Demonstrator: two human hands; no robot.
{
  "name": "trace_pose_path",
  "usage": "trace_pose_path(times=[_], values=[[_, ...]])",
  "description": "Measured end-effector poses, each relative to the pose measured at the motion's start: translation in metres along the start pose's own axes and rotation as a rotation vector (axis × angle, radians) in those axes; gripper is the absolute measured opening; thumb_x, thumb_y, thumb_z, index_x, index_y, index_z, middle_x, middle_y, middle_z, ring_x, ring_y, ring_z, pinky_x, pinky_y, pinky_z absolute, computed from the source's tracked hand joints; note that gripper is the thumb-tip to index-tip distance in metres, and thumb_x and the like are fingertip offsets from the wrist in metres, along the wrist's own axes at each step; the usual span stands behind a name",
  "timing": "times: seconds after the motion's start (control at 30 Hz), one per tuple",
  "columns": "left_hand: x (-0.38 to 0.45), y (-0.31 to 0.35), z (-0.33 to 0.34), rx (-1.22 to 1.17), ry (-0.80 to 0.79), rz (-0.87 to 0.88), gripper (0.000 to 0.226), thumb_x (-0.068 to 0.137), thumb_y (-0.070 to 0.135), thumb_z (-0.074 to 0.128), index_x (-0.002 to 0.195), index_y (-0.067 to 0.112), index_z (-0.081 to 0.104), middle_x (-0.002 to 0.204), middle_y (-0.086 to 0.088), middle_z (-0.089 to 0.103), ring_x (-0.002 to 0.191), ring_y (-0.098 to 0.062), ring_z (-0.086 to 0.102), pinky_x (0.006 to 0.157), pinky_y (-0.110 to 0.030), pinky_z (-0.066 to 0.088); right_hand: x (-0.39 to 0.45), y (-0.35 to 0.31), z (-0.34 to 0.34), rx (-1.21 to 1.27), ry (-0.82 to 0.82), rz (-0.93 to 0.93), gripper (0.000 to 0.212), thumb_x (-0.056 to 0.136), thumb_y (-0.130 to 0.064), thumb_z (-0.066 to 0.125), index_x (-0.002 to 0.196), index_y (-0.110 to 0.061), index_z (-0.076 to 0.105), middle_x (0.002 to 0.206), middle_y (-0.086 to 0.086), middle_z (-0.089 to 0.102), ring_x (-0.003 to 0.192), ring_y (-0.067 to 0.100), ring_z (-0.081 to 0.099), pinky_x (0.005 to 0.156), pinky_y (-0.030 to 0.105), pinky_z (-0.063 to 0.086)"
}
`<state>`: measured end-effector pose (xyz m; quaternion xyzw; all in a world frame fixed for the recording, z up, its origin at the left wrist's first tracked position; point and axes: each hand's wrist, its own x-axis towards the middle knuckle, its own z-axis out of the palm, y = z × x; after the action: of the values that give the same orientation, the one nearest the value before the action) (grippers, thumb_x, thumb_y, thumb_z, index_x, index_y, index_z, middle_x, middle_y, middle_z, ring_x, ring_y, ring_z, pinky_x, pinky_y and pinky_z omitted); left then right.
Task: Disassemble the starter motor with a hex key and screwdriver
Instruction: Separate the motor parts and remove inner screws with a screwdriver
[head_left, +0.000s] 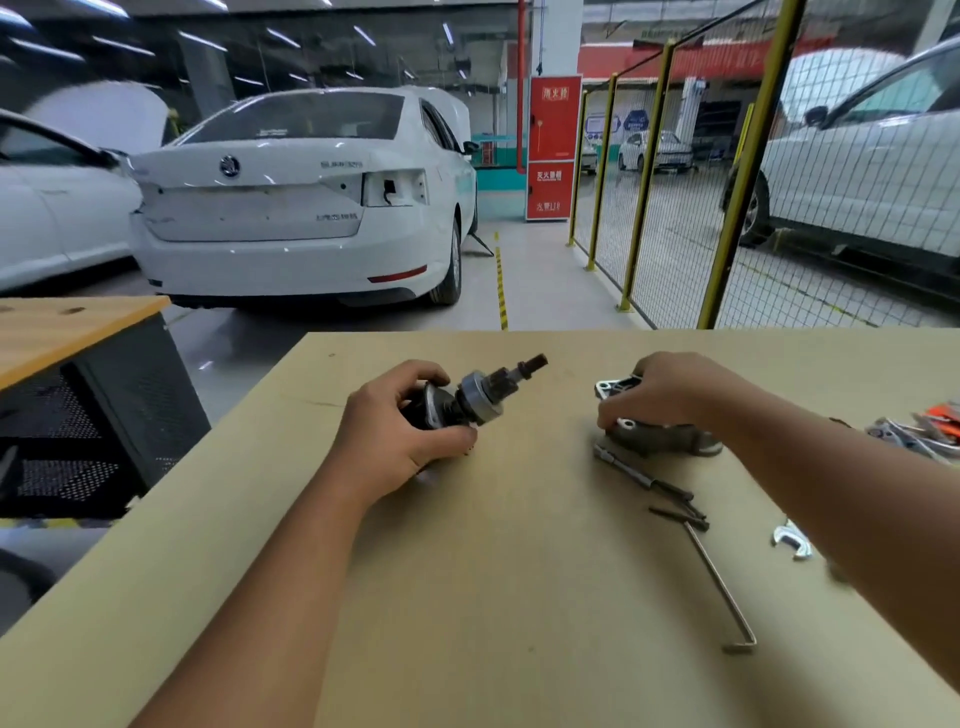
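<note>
My left hand (400, 431) grips the dark body of the starter motor's drive assembly (478, 397), whose pinion gear and splined shaft point up and to the right. To the right, my right hand (660, 397) holds the grey aluminium nose housing (670, 436), which sits on the tan table (467, 597). A long L-shaped hex key (719, 584) lies on the table in front of the housing. Beside it lie long dark bolts (675, 512) and a thin extension bar (623, 465).
An open-ended wrench (792, 540) lies right of the hex key. A pile of tools with an orange handle (922, 428) sits at the table's right edge. A black mesh cabinet (88, 415) stands to the left. White cars and a yellow-framed fence are beyond the table.
</note>
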<state>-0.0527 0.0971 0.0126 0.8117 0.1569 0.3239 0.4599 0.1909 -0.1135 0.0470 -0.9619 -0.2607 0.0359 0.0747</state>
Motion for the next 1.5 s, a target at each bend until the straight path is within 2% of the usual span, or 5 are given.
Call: trace_pose_path(times=[0.27, 0.7, 0.87, 1.3, 1.5], values=[[-0.006, 0.018, 0.01, -0.52, 0.008, -0.148, 0.043, 0.061, 0.018, 0.089, 0.101, 0.025, 0.074, 0.099, -0.01, 0.079, 0.08, -0.025, 0.077, 0.064, -0.033, 0.061, -0.032, -0.008, -0.006, 0.424, 0.345, -0.097, 0.082, 0.071, -0.081, 0.063, 0.128, -0.022, 0.063, 0.114, 0.002, 0.07, 0.1, 0.018, 0.067, 0.08, 0.038, 0.055], [-0.02, 0.018, 0.04, -0.802, -0.258, -0.067, 0.118, 0.056, 0.048, 0.098, 0.147, -0.003, 0.043, 0.131, -0.025, 0.064, 0.118, -0.038, 0.064, 0.099, -0.046, 0.053, -0.107, -0.043, 0.043, 1.254, 0.06, -0.655, 0.037, 0.078, -0.033, 0.083, 0.113, -0.025, 0.071, 0.098, 0.005, 0.075, 0.088, 0.027, 0.072, 0.074, 0.05, 0.058], [-0.021, 0.023, 0.044, -0.481, -0.3, 0.034, 0.072, 0.065, -0.003, 0.086, 0.13, -0.001, 0.055, 0.114, -0.013, 0.073, 0.105, -0.024, 0.07, 0.084, -0.03, 0.056, -0.115, -0.037, 0.051, 1.284, 0.155, -0.661, 0.04, 0.078, -0.031, 0.086, 0.114, -0.023, 0.072, 0.102, 0.003, 0.077, 0.094, 0.023, 0.074, 0.076, 0.047, 0.062], [-0.022, 0.023, 0.052, -0.423, -0.234, 0.103, 0.05, 0.065, 0.012, 0.082, 0.113, 0.0, 0.071, 0.111, -0.022, 0.074, 0.109, -0.044, 0.068, 0.1, -0.059, 0.053, -0.118, -0.039, 0.05, 1.334, 0.174, -0.697, 0.045, 0.07, -0.025, 0.093, 0.109, -0.022, 0.071, 0.09, 0.007, 0.076, 0.074, 0.029, 0.075, 0.058, 0.045, 0.062], [-0.025, 0.025, 0.053, -0.423, -0.24, 0.073, 0.033, 0.063, 0.013, 0.078, 0.095, 0.012, 0.072, 0.089, -0.007, 0.072, 0.086, -0.023, 0.067, 0.079, -0.033, 0.053, -0.118, -0.039, 0.043, 1.37, 0.214, -0.604, 0.015, 0.088, -0.041, 0.066, 0.097, -0.034, 0.076, 0.084, -0.008, 0.072, 0.08, 0.007, 0.068, 0.062, 0.018, 0.051]])
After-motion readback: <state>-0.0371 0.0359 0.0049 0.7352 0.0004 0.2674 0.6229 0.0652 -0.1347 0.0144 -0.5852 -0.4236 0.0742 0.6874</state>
